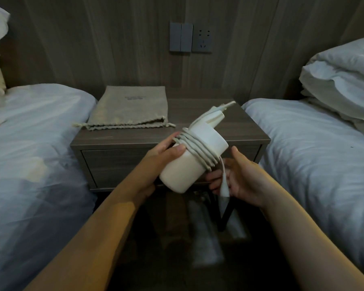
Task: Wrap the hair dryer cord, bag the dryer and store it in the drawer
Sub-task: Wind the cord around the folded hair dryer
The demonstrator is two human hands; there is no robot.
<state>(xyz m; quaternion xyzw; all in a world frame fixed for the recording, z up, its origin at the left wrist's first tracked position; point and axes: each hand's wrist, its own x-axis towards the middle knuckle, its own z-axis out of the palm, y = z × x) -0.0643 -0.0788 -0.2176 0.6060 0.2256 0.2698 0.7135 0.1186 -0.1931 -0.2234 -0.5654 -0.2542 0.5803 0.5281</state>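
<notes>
On the left of the frame lies a bed (36, 131). Just right of it, on the tabletop (198, 131) of the nightstand, the cloth bag (130, 108) lies flat, its drawstring mouth toward the camera; the dryer is not in it yet. Below the tabletop the drawer (118, 162) looks closed, so storing is also left.

At centre frame the left hand (166, 152) has its fingers clamped around the hair dryer (189, 162), holding it tilted in the air in front of the nightstand. The cord (198, 148) already circles the body in several turns, so wrapping looks nearly done.

Right of centre, the right hand (240, 177) sits under the loose end, the plug (224, 191) lying across its partly spread fingers; only this short tail seems left to tuck. Another bed (313, 143) fills the right side.
</notes>
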